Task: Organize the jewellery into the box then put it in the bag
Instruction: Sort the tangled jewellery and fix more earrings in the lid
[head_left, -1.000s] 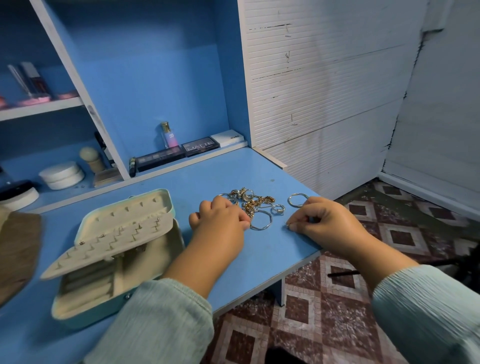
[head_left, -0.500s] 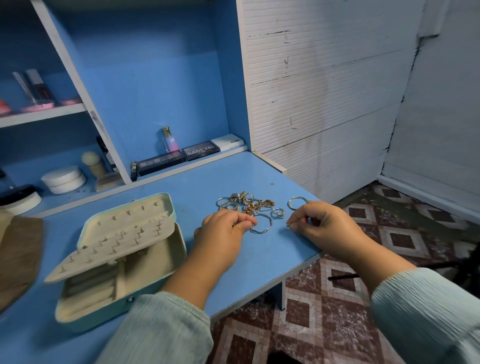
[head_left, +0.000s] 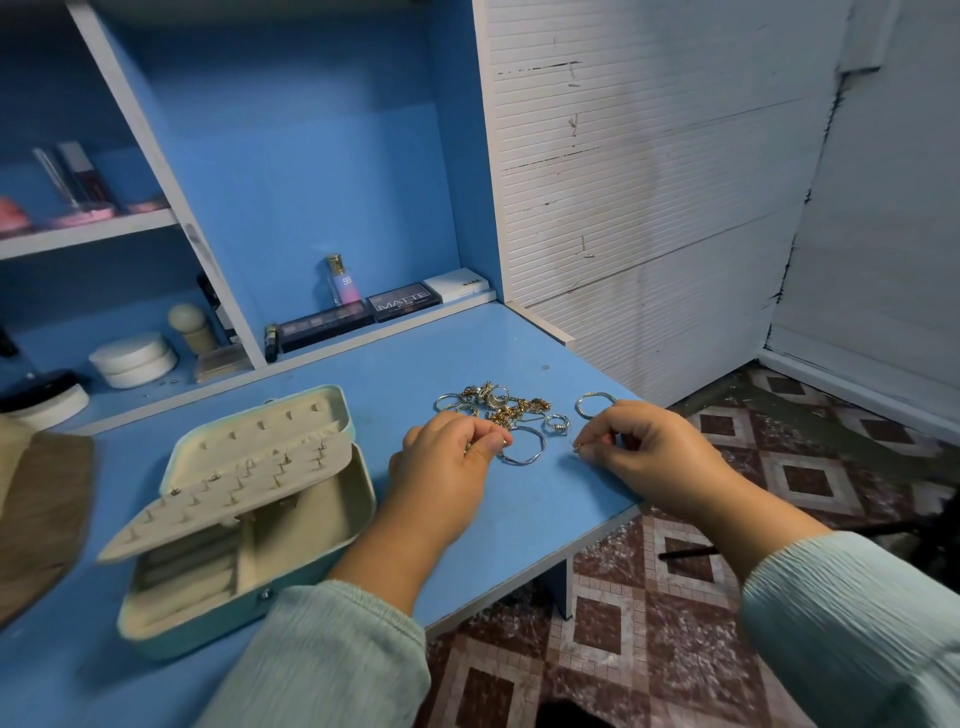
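The left hand (head_left: 447, 462) has its fingers curled in, thumb and forefinger nipped together on a small piece at the near rim of the jewellery pile (head_left: 498, 408); what the piece is cannot be told, it is too small. The right hand (head_left: 644, 452) is curled likewise, its fingertips (head_left: 584, 451) pinching a tiny thin metal bit just above the tabletop. Between the two hands lies a large silver hoop (head_left: 523, 451), touching or nearly touching the left fingertips, and a small wire-wrapped ring (head_left: 556, 423) sits just beyond it. A second hoop (head_left: 594, 404) lies just past the right knuckles, near the right-hand corner of the blue table (head_left: 322, 395). The right wrist crosses the front edge of the table, with patterned floor tiles (head_left: 675, 649) below it. The tangle of gold and silver pieces lies in mid-table, with bare blue surface behind it up to the back ledge. To the left, apart from the left forearm, the jewellery box (head_left: 218, 587) stands open near the front edge, its lid (head_left: 260, 431) raised and a peg-studded earring panel (head_left: 228, 493) tilted across the mouth; a few small pieces sit on the pegs. A brown bag (head_left: 36, 514) lies at the far left, cut off by the frame. Palettes (head_left: 358, 317) and a small bottle (head_left: 343, 280) line the back ledge, jars (head_left: 132, 358) on the lower shelf.
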